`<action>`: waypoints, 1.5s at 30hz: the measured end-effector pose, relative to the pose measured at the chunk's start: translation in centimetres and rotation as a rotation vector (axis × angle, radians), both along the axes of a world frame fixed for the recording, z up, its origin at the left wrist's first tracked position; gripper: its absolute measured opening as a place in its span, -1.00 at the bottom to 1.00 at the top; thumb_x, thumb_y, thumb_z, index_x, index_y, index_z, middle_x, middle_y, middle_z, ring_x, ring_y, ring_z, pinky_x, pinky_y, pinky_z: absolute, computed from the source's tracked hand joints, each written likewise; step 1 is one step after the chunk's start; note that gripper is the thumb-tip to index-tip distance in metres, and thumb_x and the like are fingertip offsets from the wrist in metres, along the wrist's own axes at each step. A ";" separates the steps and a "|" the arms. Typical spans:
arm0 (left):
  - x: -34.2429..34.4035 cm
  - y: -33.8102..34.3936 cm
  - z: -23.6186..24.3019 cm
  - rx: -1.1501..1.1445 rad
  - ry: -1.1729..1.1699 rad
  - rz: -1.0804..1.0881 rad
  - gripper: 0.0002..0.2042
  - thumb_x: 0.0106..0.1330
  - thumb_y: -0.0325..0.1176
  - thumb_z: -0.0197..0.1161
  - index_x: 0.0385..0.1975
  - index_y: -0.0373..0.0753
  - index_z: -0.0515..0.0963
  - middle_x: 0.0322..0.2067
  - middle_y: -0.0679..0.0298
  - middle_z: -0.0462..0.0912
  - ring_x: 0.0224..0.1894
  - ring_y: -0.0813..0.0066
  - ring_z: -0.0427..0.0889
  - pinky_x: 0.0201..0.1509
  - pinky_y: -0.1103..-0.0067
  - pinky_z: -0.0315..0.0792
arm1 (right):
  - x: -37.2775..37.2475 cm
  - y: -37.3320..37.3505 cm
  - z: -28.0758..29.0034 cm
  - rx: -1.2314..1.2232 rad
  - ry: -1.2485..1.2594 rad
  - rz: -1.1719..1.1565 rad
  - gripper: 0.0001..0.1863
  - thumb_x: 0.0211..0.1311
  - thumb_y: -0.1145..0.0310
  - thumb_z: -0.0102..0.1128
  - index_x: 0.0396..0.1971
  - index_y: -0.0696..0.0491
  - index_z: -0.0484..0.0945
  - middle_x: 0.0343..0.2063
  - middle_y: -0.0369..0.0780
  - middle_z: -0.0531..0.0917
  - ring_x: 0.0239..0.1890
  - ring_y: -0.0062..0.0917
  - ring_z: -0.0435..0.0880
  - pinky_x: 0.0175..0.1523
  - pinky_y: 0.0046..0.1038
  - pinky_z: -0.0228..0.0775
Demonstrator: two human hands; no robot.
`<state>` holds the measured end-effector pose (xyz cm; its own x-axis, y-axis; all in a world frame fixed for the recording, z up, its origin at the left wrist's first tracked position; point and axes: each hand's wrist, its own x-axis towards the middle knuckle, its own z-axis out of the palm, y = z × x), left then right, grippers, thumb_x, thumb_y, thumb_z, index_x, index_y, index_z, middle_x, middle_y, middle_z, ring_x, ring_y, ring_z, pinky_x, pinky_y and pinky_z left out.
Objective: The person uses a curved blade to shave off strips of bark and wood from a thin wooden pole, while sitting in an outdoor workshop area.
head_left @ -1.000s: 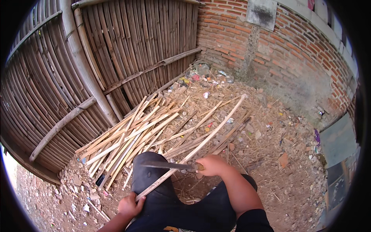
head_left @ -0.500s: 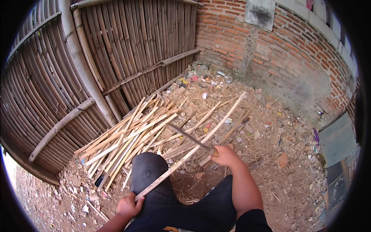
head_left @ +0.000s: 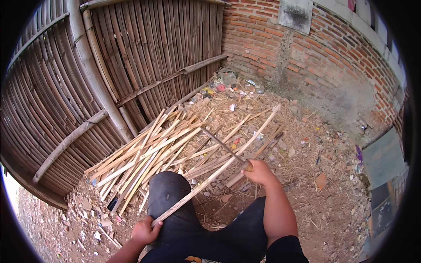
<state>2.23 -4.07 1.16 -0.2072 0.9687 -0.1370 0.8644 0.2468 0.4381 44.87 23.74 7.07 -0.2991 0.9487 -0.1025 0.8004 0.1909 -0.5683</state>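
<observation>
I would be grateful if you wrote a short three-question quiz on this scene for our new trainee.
1. Multiple choice: which one holds the knife?
A) left
B) both together
C) right

2. True or false: the left hand grips the end of the long strip that is farthest from the body.

3. Fill in the blank: the long strip passes over the person's ____ leg.

Key:
1. C, the right hand.
2. False; it grips the end nearest the body.
3. Left.
</observation>
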 end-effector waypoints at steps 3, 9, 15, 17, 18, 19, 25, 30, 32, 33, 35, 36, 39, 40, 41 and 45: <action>0.2 0.0 0.1 0.001 0.017 0.004 -0.48 0.39 0.19 0.21 -0.31 -0.28 0.50 -0.52 -0.16 0.67 -0.37 -0.24 0.72 -0.24 0.02 0.58 | 0.5 -0.2 0.3 0.019 -0.030 -0.040 -0.60 0.14 0.11 0.48 -0.23 0.14 0.67 -0.40 -0.03 0.71 -0.31 -0.17 0.72 -0.13 -0.21 0.54; 0.0 -0.3 -0.3 0.029 0.051 -0.010 -0.48 0.38 0.17 0.23 -0.31 -0.29 0.49 -0.55 -0.14 0.66 -0.42 -0.23 0.72 -0.28 0.03 0.59 | -4.5 -2.8 0.6 -0.059 -0.243 0.331 -0.57 0.19 0.01 0.40 0.01 -0.12 0.69 -0.27 -0.04 0.75 -0.15 -0.12 0.75 -0.03 -0.11 0.56; -0.2 -0.5 -0.8 0.074 0.063 -0.014 -0.50 0.37 0.15 0.25 -0.34 -0.29 0.49 -0.58 -0.11 0.66 -0.45 -0.19 0.72 -0.32 0.06 0.59 | -5.0 -2.7 -0.9 0.033 -0.122 0.509 -0.60 0.15 0.03 0.46 -0.19 0.03 0.67 -0.41 -0.06 0.71 -0.29 -0.11 0.72 -0.17 -0.14 0.52; -0.2 -0.6 -1.1 0.074 0.044 -0.008 -0.50 0.37 0.14 0.25 -0.35 -0.29 0.50 -0.58 -0.11 0.66 -0.45 -0.18 0.73 -0.32 0.07 0.59 | -3.3 -1.1 -0.5 -0.073 -0.096 0.328 -0.58 0.17 0.04 0.45 -0.15 0.05 0.68 -0.37 -0.05 0.72 -0.25 -0.13 0.73 -0.09 -0.13 0.53; -0.1 -0.6 -0.9 0.069 0.053 0.002 -0.50 0.38 0.14 0.25 -0.36 -0.29 0.50 -0.58 -0.11 0.66 -0.45 -0.18 0.73 -0.32 0.07 0.59 | -2.4 -0.4 -0.3 -0.124 -0.087 0.238 -0.57 0.18 0.04 0.44 -0.13 0.06 0.69 -0.35 -0.04 0.73 -0.23 -0.13 0.74 -0.05 -0.13 0.54; 0.2 -0.5 -0.5 0.067 0.056 0.006 -0.50 0.38 0.14 0.25 -0.36 -0.29 0.50 -0.57 -0.11 0.66 -0.45 -0.18 0.73 -0.32 0.07 0.59 | -1.2 -0.1 -0.3 -0.091 -0.076 0.136 -0.58 0.18 0.05 0.44 -0.14 0.08 0.68 -0.34 -0.05 0.73 -0.23 -0.14 0.74 -0.05 -0.14 0.54; 0.6 -0.2 0.5 0.028 0.053 0.018 -0.50 0.37 0.16 0.25 -0.33 -0.28 0.51 -0.56 -0.10 0.67 -0.43 -0.18 0.73 -0.29 0.08 0.60 | 0.5 -0.3 -0.5 0.071 -0.078 0.026 -0.53 0.19 0.03 0.42 -0.09 0.10 0.67 -0.33 -0.03 0.73 -0.21 -0.11 0.74 -0.06 -0.17 0.54; 0.1 -0.2 0.4 -0.003 0.003 0.014 -0.46 0.37 0.19 0.24 -0.28 -0.31 0.52 -0.51 -0.13 0.69 -0.38 -0.21 0.74 -0.24 0.06 0.60 | -4.4 -2.5 -0.1 -0.018 -0.202 0.379 -0.54 0.18 0.03 0.41 0.01 -0.03 0.68 -0.29 -0.05 0.74 -0.18 -0.14 0.75 -0.04 -0.13 0.56; -0.2 -0.1 0.9 -0.060 -0.006 0.008 -0.44 0.37 0.20 0.23 -0.26 -0.32 0.53 -0.48 -0.15 0.70 -0.34 -0.23 0.74 -0.21 0.05 0.60 | -5.6 -3.3 0.0 0.005 -0.268 0.485 -0.54 0.17 0.04 0.41 0.02 -0.06 0.68 -0.29 -0.06 0.74 -0.18 -0.15 0.75 -0.05 -0.13 0.56; -0.3 -0.1 0.9 -0.070 -0.009 0.007 -0.43 0.37 0.21 0.23 -0.25 -0.33 0.53 -0.46 -0.16 0.70 -0.32 -0.24 0.74 -0.19 0.05 0.60 | -6.1 -3.6 0.2 0.005 -0.317 0.509 -0.54 0.17 0.04 0.41 0.02 -0.07 0.68 -0.29 -0.06 0.74 -0.18 -0.16 0.75 -0.05 -0.13 0.56; -0.4 -0.2 0.9 -0.090 -0.015 0.005 -0.42 0.38 0.23 0.22 -0.22 -0.33 0.54 -0.44 -0.19 0.70 -0.28 -0.25 0.74 -0.16 0.05 0.60 | -6.1 -3.3 0.0 0.001 -0.291 0.495 -0.57 0.16 0.02 0.42 -0.06 -0.05 0.67 -0.33 -0.08 0.73 -0.20 -0.16 0.75 -0.08 -0.13 0.55; -0.4 -0.3 0.7 -0.074 -0.014 0.002 -0.41 0.38 0.23 0.21 -0.22 -0.33 0.55 -0.43 -0.19 0.70 -0.28 -0.25 0.74 -0.16 0.06 0.60 | -5.0 -2.8 -0.1 -0.004 -0.219 0.455 -0.59 0.15 0.00 0.43 -0.14 -0.03 0.67 -0.37 -0.09 0.72 -0.22 -0.15 0.74 -0.11 -0.13 0.53; -0.5 -0.8 0.3 -0.045 -0.011 0.011 -0.41 0.39 0.25 0.20 -0.23 -0.32 0.56 -0.43 -0.19 0.70 -0.27 -0.25 0.73 -0.15 0.06 0.60 | -2.2 -1.2 0.4 -0.095 -0.107 0.235 -0.54 0.12 0.03 0.48 -0.11 0.04 0.69 -0.35 -0.07 0.72 -0.24 -0.18 0.74 -0.11 -0.17 0.53; -0.4 -0.5 0.3 -0.043 -0.010 0.009 -0.41 0.39 0.26 0.19 -0.25 -0.31 0.57 -0.43 -0.18 0.70 -0.27 -0.25 0.73 -0.15 0.06 0.60 | -0.9 -0.6 0.0 -0.089 -0.070 0.123 -0.53 0.11 0.04 0.49 -0.08 0.05 0.69 -0.34 -0.06 0.73 -0.24 -0.18 0.74 -0.10 -0.18 0.54; -0.4 -0.3 0.4 -0.042 -0.008 0.008 -0.41 0.39 0.26 0.19 -0.27 -0.31 0.57 -0.43 -0.18 0.70 -0.27 -0.25 0.73 -0.15 0.05 0.60 | 0.2 -0.1 -0.5 -0.082 -0.032 0.011 -0.51 0.11 0.05 0.50 -0.04 0.05 0.69 -0.32 -0.05 0.73 -0.23 -0.19 0.74 -0.09 -0.20 0.54; -0.3 0.6 1.1 -0.082 0.040 -0.024 -0.41 0.39 0.26 0.18 -0.35 -0.29 0.56 -0.45 -0.15 0.69 -0.30 -0.23 0.73 -0.18 0.05 0.60 | 1.8 0.4 -1.2 -0.002 -0.091 -0.004 -0.47 0.12 0.09 0.49 0.03 0.06 0.68 -0.27 -0.03 0.74 -0.20 -0.18 0.74 -0.06 -0.21 0.55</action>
